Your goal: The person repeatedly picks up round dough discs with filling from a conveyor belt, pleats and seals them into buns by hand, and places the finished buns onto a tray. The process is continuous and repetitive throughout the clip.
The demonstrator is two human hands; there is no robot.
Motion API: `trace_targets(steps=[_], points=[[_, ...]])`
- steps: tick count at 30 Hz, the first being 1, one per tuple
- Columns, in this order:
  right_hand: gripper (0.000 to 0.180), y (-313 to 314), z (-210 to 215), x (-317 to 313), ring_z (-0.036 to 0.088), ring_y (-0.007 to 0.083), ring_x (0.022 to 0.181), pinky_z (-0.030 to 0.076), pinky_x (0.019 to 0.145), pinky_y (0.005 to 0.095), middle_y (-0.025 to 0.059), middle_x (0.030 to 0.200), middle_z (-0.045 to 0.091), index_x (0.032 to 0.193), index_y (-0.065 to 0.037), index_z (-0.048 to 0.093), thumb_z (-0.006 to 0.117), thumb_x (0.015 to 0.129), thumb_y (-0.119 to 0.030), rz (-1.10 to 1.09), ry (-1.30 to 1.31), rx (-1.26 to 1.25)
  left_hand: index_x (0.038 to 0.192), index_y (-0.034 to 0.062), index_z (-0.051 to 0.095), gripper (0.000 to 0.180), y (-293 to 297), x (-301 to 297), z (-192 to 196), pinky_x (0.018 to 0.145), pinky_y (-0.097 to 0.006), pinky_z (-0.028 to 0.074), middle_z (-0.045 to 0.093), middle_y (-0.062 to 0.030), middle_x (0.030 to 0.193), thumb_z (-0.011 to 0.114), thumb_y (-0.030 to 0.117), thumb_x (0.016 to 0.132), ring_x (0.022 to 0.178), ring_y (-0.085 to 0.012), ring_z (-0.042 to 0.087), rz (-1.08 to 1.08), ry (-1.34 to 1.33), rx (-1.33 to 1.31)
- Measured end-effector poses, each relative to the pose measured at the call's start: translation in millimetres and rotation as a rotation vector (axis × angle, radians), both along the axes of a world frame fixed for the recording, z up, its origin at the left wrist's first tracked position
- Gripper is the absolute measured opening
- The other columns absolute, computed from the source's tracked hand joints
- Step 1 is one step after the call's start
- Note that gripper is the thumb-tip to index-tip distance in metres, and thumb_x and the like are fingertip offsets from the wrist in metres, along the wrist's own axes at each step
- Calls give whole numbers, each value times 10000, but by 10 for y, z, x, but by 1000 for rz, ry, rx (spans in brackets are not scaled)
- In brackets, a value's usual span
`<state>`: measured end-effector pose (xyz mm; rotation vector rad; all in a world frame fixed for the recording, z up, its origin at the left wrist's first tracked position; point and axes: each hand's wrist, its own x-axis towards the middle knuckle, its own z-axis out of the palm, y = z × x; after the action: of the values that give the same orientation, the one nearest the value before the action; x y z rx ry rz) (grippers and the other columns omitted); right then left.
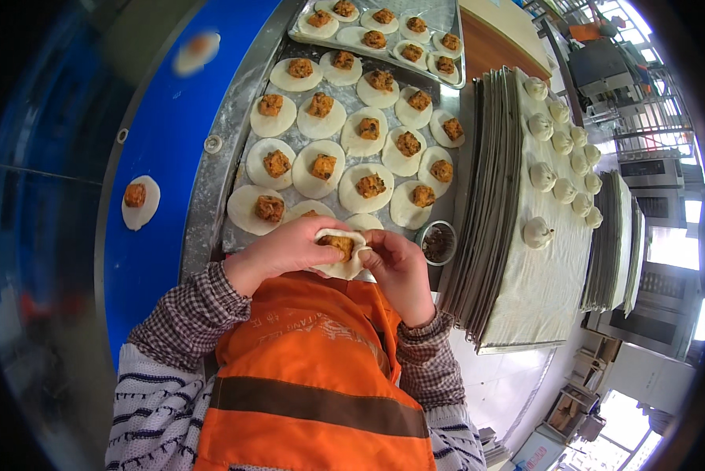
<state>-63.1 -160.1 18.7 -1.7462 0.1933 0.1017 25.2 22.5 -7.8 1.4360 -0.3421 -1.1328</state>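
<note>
Between my two hands, close in front of my orange apron, is a round dough wrapper (341, 269) with a lump of orange-brown filling (339, 246) in it. My left hand (289, 250) cups the wrapper from the left, its thumb lying against the filling. At the right edge, my right hand (399, 267) pinches the dough between thumb and fingers, and the rim is gathered up there. Just beyond my hands, flat dough rounds topped with filling (323, 166) lie in rows on a floured metal tray (238, 169).
Left runs a blue conveyor belt (152, 102) carrying a filled wrapper (141, 202) and a blurred one (197, 53). A second filled tray (458, 74) lies beyond. A small bowl (437, 242) sits right of my hands, beside stacked trays (478, 212) with pleated buns (542, 177) on top.
</note>
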Motion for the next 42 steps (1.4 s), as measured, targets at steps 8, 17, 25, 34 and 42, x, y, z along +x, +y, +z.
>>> trace_targets(steps=[8, 17, 25, 34, 42], points=[[135, -20, -79, -16, 572, 92, 694, 471, 582, 232, 51, 842, 609, 937, 24, 574, 652, 839, -23, 29, 31, 14, 1226, 8, 509, 414, -77, 150, 184, 757, -254, 515, 610, -85, 1055, 599, 95, 831, 918, -136, 620, -277, -174, 130], [131, 12, -1, -95, 584, 75, 706, 479, 640, 216, 32, 830, 613, 954, 26, 582, 644, 851, -28, -198, 12, 256, 1202, 19, 519, 414, -134, 42, 59, 732, -261, 528, 612, -71, 1056, 658, 181, 847, 923, -126, 605, 59, 301, -126], [212, -179, 254, -254, 577, 137, 658, 460, 592, 243, 74, 798, 591, 1034, 11, 605, 646, 827, -12, -67, -146, -435, 1144, 16, 551, 350, -484, 72, 308, 609, -264, 494, 648, -71, 886, 612, 128, 818, 676, -133, 633, -315, -41, 143], [149, -421, 98, -634, 598, 131, 614, 472, 560, 238, 90, 796, 609, 928, 40, 572, 663, 823, -15, -263, -147, -249, 1179, 21, 534, 334, -774, -101, 155, 639, -269, 542, 616, -65, 1009, 593, 152, 879, 787, -143, 628, -204, 444, -252], [157, -459, 159, -766, 599, 114, 669, 477, 580, 232, 61, 823, 625, 986, 25, 567, 633, 846, -3, -372, -81, -114, 1162, 74, 556, 274, -957, -362, 208, 523, -204, 491, 595, -19, 934, 576, 123, 893, 707, -75, 577, -189, 74, -60]])
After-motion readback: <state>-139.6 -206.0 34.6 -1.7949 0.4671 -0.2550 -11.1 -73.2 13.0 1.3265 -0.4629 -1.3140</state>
